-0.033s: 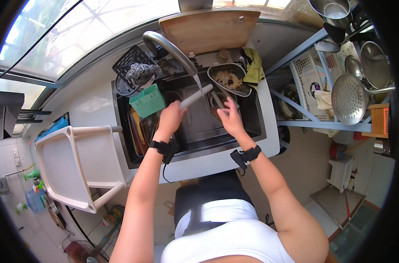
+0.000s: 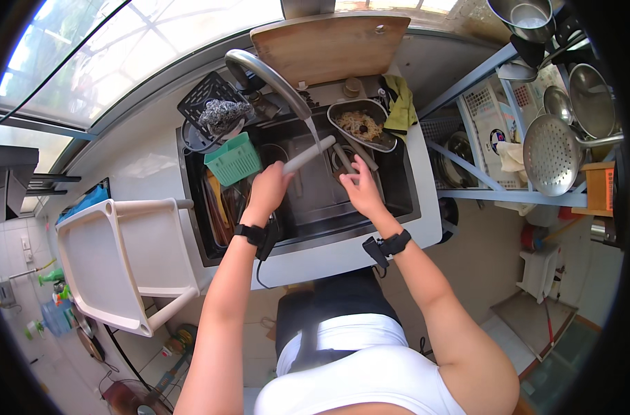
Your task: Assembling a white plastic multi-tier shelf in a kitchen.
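Note:
My left hand [image 2: 268,187] is closed around the lower end of a long pale cylindrical stick [image 2: 309,154], whose kind I cannot make out. The stick slants up to the right over the sink [image 2: 315,223]. Water from the curved metal faucet [image 2: 277,79] runs down at its upper end. To the right, my right hand [image 2: 362,190] is open, thumb and fingers apart, with nothing seen in it. Just beyond its fingertips lie greyish sticks [image 2: 343,158] near the drain, and a brown piece [image 2: 339,174] is partly hidden there. Both wrists wear black bands.
A green basket [image 2: 233,159] and a black rack [image 2: 210,97] with a steel wool wad [image 2: 221,116] stand on the left. A corner strainer [image 2: 381,144] holds pale shreds, beside a yellow-green cloth [image 2: 399,104]. Behind leans a cutting board [image 2: 332,45]. A skimmer [image 2: 551,155] hangs at right.
My right hand has shifted very slightly, its fingers a little closer together. The left hand and the pale stick have hardly moved.

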A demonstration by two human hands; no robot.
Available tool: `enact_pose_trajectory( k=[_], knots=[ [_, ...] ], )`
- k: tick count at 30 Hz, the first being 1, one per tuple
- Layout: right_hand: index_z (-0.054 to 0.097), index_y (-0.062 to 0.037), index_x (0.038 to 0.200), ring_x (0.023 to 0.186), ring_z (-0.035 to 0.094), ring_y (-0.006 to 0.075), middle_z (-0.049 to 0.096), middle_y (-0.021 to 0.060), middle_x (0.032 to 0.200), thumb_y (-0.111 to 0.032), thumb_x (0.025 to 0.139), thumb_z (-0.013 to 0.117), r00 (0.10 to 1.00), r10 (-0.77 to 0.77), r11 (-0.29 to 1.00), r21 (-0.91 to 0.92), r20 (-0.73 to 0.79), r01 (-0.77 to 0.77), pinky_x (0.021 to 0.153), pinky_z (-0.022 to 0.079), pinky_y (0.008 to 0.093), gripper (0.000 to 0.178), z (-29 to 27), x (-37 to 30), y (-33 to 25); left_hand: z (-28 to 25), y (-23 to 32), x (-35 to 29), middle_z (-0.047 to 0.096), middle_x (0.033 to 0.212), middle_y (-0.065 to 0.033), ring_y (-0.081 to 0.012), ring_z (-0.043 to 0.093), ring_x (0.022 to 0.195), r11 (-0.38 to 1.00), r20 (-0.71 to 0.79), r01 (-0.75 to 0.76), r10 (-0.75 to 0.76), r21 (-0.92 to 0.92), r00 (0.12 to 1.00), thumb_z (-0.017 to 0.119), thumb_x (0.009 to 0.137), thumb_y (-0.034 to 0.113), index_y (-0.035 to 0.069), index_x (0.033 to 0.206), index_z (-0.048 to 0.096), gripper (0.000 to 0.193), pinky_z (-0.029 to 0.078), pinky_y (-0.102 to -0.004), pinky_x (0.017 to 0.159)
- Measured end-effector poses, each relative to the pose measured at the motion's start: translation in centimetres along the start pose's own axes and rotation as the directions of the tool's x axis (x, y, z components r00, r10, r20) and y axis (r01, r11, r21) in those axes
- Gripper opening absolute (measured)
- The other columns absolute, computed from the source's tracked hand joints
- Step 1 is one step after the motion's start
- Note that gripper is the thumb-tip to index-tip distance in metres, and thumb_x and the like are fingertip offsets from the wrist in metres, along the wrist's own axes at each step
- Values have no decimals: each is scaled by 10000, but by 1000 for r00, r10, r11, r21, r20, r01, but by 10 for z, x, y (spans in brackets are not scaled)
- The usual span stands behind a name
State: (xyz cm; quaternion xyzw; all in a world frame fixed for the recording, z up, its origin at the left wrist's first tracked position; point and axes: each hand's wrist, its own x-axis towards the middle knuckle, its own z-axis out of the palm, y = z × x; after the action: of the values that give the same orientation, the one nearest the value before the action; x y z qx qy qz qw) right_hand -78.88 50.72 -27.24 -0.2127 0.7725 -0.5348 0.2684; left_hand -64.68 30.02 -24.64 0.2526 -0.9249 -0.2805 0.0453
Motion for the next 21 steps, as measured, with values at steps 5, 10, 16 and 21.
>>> enact_pose_trajectory(
  k=[5, 10, 16, 21],
  knots=[
    [289, 4, 1471, 1049, 606, 223, 402, 201, 1417, -180, 925, 658, 992, -56, 988, -136, 112, 72, 784, 540, 301, 684, 7, -18, 6, -5, 0, -18, 625, 886, -212, -439, 594, 805, 999, 12, -34, 34, 17, 999, 643, 899, 226, 20, 922, 528, 237, 475, -518, 698],
    [344, 21, 1421, 998, 622, 262, 436, 195, 1372, -203, 896, 666, 991, -22, 989, -144, 130, 41, 897, 499, 371, 656, 2, -33, -1, -5, 5, -22, 627, 921, -217, -446, 590, 860, 999, -8, -52, 52, -2, 999, 653, 897, 219, 21, 1003, 566, 240, 475, -496, 709],
    [350, 20, 1416, 996, 627, 260, 427, 193, 1376, -156, 882, 662, 991, -37, 978, -199, 132, 63, 891, 501, 378, 643, -11, -45, 2, 9, 19, -6, 632, 954, -213, -445, 597, 863, 997, -25, -72, 73, 28, 997, 655, 891, 218, 20, 1034, 569, 259, 484, -499, 716],
    [361, 15, 1409, 996, 632, 264, 433, 195, 1370, -135, 874, 657, 994, -42, 967, -247, 103, 67, 883, 503, 382, 629, -23, -56, -3, 20, 33, 6, 633, 980, -212, -446, 600, 866, 991, -79, -125, 122, -42, 989, 660, 882, 217, 19, 1045, 570, 272, 486, -507, 715]
  ],
)
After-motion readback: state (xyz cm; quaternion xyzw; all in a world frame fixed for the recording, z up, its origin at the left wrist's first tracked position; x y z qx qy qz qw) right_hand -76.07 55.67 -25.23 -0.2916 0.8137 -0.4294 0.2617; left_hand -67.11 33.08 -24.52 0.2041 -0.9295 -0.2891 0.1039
